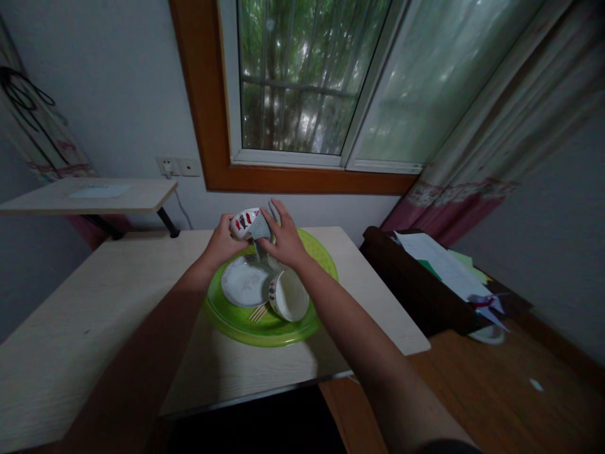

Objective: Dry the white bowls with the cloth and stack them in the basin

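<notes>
Above a round green tray [278, 338], my left hand [224, 243] is closed around a white bowl [242, 223] with red and dark patterns, held tilted on its side. My right hand [285, 238] presses a grey cloth [261, 228] against the bowl's right side, its fingers partly spread over the cloth. Under my hands, a white plate [244, 285] lies on the tray. A second patterned bowl [292, 296] rests tipped at the tray's right, beside my right forearm. Several chopsticks [258, 313] stick out between the plate and that bowl, their other ends hidden.
The tray stands on a pale wooden table [118, 284]. A small raised shelf [51, 194] with a paper is at the back left, near a wall socket [178, 166]. Right of the table, a dark box-like piece [401, 277] has papers [439, 265] on top. A window is ahead.
</notes>
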Demonstrator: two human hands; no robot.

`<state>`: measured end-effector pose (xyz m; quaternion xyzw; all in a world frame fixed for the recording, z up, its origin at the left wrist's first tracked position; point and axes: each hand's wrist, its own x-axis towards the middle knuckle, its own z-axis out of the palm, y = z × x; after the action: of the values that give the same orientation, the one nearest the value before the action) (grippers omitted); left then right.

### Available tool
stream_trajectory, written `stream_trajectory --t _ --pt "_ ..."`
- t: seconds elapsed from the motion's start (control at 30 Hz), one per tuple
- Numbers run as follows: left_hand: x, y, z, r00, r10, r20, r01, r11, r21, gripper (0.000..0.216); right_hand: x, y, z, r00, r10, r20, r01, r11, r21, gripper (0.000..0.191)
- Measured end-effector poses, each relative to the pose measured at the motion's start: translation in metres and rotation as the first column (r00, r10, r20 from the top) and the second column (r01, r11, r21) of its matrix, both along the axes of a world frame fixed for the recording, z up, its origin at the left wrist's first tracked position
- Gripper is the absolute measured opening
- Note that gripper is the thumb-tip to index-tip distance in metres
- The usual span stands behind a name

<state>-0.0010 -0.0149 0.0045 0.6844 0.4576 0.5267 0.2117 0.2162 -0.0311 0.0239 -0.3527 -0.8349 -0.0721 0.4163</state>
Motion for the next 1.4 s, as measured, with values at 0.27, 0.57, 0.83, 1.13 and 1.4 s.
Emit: stream_trajectory --t 0.27,0.57,0.83,1.13,1.4 --pt "0.002 -0.004 0.006 0.999 -0.03 0.016 0.03 0.999 -0.024 0.067 0.0 -0.006 0.002 0.998 -0.035 -0.046 0.031 0.995 -0.095 0.07" --pt "-0.001 0.001 -0.001 1.0 -0.028 0.0 0.028 1.0 -0.005 0.068 -0.002 -0.001 -0.001 0.985 0.02 -0.17 -0.045 0.989 -0.143 0.056" --pt "0.001 0.0 0.002 0.999 -0.052 0.006 0.052 0.998 -0.027 0.068 -0.004 -0.004 0.0 0.995 0.101 -0.024 -0.102 0.993 -0.064 0.054" --pt "-0.001 0.003 -0.002 0.999 -0.037 0.032 0.038 0.999 -0.036 0.069 -0.008 -0.007 0.002 0.991 0.137 0.015 -0.136 0.99 -0.049 0.057" --pt "-0.006 0.008 -0.005 0.991 0.01 0.134 -0.008 1.0 -0.018 0.076 0.002 0.006 -0.004 0.971 0.107 -0.213 -0.142 0.978 -0.154 0.056"
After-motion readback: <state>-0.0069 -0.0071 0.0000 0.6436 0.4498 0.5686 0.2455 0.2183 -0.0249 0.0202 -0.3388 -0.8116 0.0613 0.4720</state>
